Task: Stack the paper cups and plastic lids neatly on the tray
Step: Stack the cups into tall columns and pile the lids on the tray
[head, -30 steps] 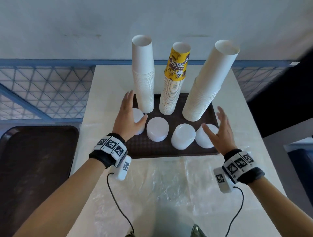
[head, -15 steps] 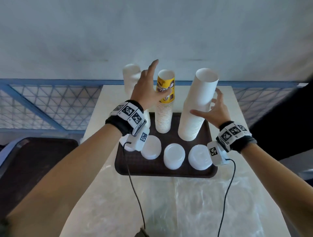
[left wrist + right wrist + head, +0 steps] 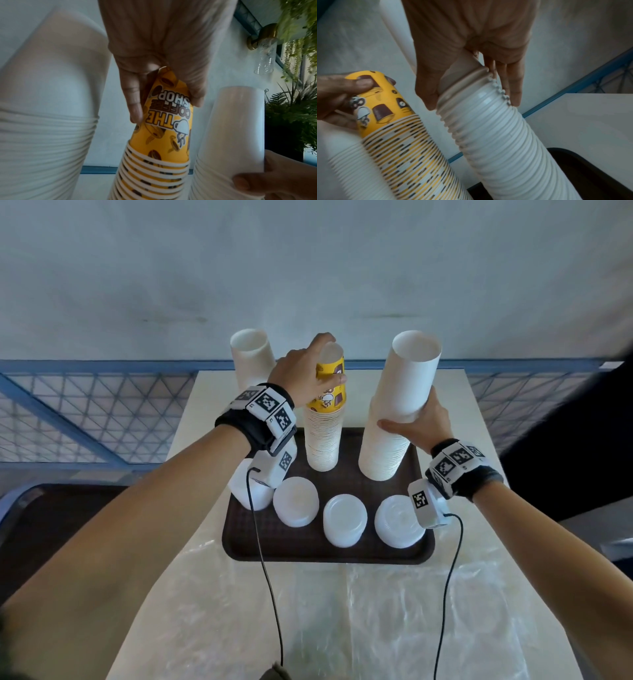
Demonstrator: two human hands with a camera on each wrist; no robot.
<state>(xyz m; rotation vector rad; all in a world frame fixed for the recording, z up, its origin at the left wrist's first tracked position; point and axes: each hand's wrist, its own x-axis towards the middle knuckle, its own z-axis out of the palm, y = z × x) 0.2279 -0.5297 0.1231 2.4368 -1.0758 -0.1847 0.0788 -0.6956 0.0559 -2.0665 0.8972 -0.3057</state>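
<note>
On the dark tray (image 3: 329, 553), the yellow printed cup stack (image 3: 323, 436) stands upright mid-row near the far edge, its long axis vertical. The left hand (image 3: 301, 378) wraps its top cup from the left. The right hand (image 3: 419, 424) curls round the tall white stack (image 3: 394, 419), which leans toward the far right corner; straightening it looks like the right hand's job.

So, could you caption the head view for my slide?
Left hand grips the yellow cup; right hand steadies a white stack.
</note>
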